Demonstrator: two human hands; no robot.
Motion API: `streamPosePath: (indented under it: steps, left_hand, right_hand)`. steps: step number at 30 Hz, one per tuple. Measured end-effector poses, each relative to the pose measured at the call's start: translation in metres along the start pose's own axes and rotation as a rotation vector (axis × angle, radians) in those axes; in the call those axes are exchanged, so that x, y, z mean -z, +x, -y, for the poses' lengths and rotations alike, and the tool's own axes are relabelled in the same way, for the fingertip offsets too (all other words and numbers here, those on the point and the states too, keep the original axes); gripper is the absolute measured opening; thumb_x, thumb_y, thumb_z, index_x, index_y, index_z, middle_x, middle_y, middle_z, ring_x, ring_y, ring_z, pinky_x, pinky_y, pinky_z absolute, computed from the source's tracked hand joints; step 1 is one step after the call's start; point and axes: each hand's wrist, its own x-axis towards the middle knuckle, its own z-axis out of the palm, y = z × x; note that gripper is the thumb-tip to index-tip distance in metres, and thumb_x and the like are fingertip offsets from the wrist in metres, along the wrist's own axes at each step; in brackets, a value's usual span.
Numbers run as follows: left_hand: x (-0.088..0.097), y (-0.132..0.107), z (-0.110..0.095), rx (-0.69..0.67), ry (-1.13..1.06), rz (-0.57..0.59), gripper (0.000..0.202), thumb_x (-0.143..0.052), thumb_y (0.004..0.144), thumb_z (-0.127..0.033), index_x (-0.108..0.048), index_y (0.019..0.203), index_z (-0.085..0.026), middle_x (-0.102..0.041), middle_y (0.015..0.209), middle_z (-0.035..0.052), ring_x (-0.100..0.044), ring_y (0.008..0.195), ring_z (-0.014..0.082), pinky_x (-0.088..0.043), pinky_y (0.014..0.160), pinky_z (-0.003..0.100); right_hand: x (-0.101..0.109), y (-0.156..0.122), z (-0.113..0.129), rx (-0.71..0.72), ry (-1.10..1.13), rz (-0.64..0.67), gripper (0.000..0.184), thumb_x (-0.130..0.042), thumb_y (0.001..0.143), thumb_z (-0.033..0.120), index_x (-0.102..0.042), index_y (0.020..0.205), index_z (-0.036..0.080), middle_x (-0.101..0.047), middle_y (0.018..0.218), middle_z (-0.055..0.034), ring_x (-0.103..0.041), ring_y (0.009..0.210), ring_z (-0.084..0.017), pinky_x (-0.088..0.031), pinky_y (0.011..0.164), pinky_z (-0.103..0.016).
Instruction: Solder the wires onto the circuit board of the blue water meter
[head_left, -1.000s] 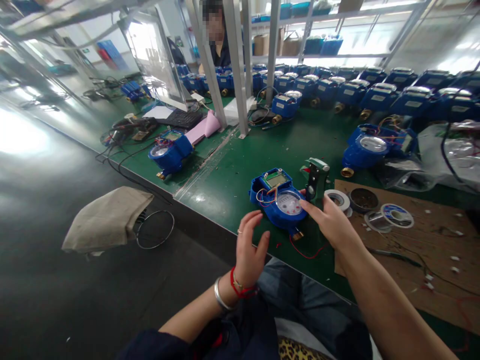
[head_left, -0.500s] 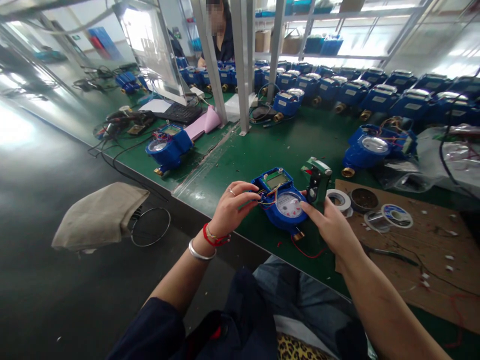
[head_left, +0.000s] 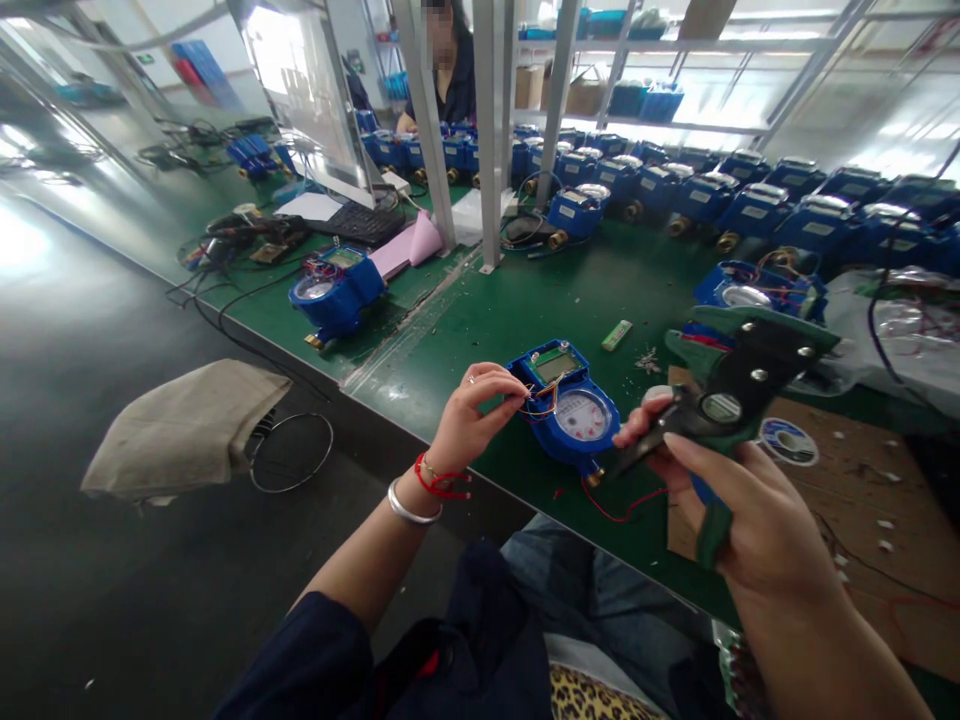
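Observation:
A blue water meter with a round dial and a small display sits on the green bench at the near edge. My left hand is at its left side, thumb and fingertips pinched on thin wires that come out of the open housing. My right hand grips a green-and-black wire stripper, held tilted over the bench to the right of the meter. Its jaws point away from the meter. A red wire lies on the bench below the meter.
A solder spool lies on a brown board at right. Behind are another open meter, a small green-and-white block and rows of blue meters. Metal posts rise mid-bench. A co-worker is beyond.
My right hand has moved right and toward me, raising and turning the wire stripper away from the meter. My left fingertips have closed together on the wires. The meter has barely moved.

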Motion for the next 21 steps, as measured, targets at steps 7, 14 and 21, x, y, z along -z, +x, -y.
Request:
streamPosePath:
  steps: [7, 14, 21]
  left_hand:
    - [-0.010, -0.001, -0.005, 0.029, -0.058, -0.015, 0.009, -0.063, 0.086, -0.029, -0.068, 0.085, -0.021, -0.067, 0.085, 0.0044, -0.057, 0.093, 0.0200, -0.042, 0.096, 0.042]
    - [-0.010, -0.007, 0.001, 0.075, -0.161, -0.045, 0.011, -0.060, 0.088, -0.030, -0.066, 0.087, -0.021, -0.065, 0.089, 0.0059, -0.055, 0.098, 0.0210, -0.043, 0.095, 0.040]
    - [-0.010, -0.007, 0.004, 0.049, -0.182, -0.033, 0.012, -0.057, 0.090, -0.031, -0.065, 0.087, -0.022, -0.065, 0.091, 0.0054, -0.056, 0.100, 0.0202, -0.044, 0.095, 0.041]
  right_hand:
    - [-0.024, -0.022, 0.007, -0.461, 0.299, 0.510, 0.031, -0.062, 0.083, 0.038, -0.062, 0.104, 0.016, -0.064, 0.088, -0.0068, -0.060, 0.083, -0.020, -0.046, 0.082, -0.036]
    - [-0.039, -0.014, 0.001, -0.554, 0.380, 0.410, 0.030, -0.067, 0.079, 0.038, -0.064, 0.098, 0.015, -0.063, 0.082, -0.0043, -0.059, 0.076, -0.016, -0.046, 0.076, -0.030]
    - [-0.037, -0.004, 0.002, -0.553, 0.382, 0.375, 0.029, -0.068, 0.079, 0.039, -0.064, 0.095, 0.015, -0.061, 0.079, -0.0042, -0.058, 0.074, -0.016, -0.048, 0.072, -0.029]
